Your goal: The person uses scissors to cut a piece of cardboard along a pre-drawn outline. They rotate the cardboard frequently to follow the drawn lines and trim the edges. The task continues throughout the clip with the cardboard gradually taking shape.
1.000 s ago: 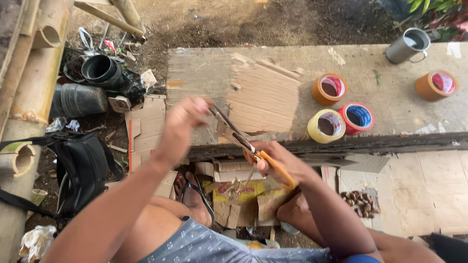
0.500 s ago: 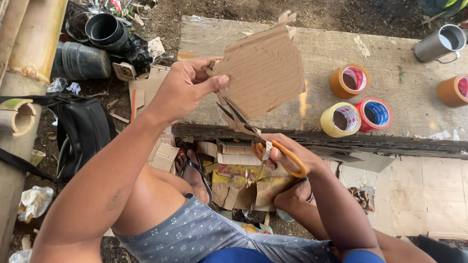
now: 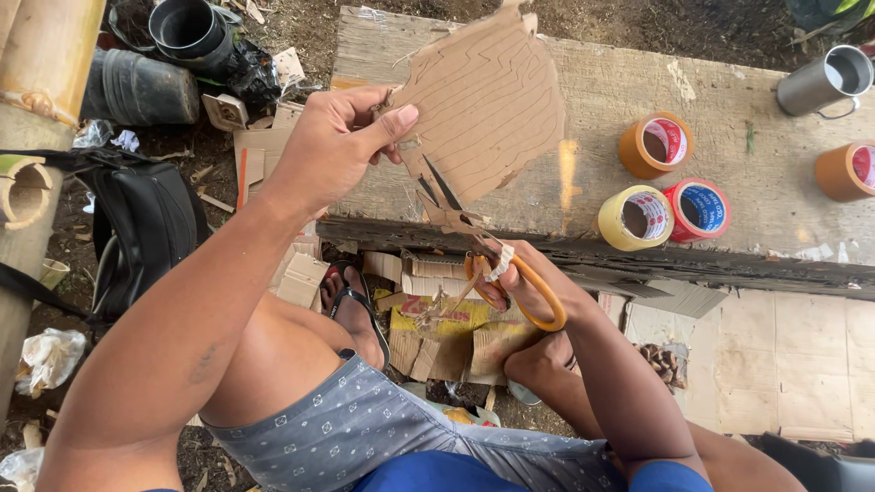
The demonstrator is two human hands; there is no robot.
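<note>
Head view: left hand pinches the cardboard sheet above the plank's near edge, right hand at five o'clock grips orange scissors mid-cut, so turning the sheet along its drawn lines seems next.

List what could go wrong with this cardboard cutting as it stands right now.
1. The left hand pinches the cardboard piece right beside the open blades of the scissors; a slip might nick the thumb.
2. The piece is held in the air, off the wooden bench, so it may flex and the cut could stray from the lines drawn on it.
3. The cut edge is already ragged near the blades, so it could tear further.
</note>
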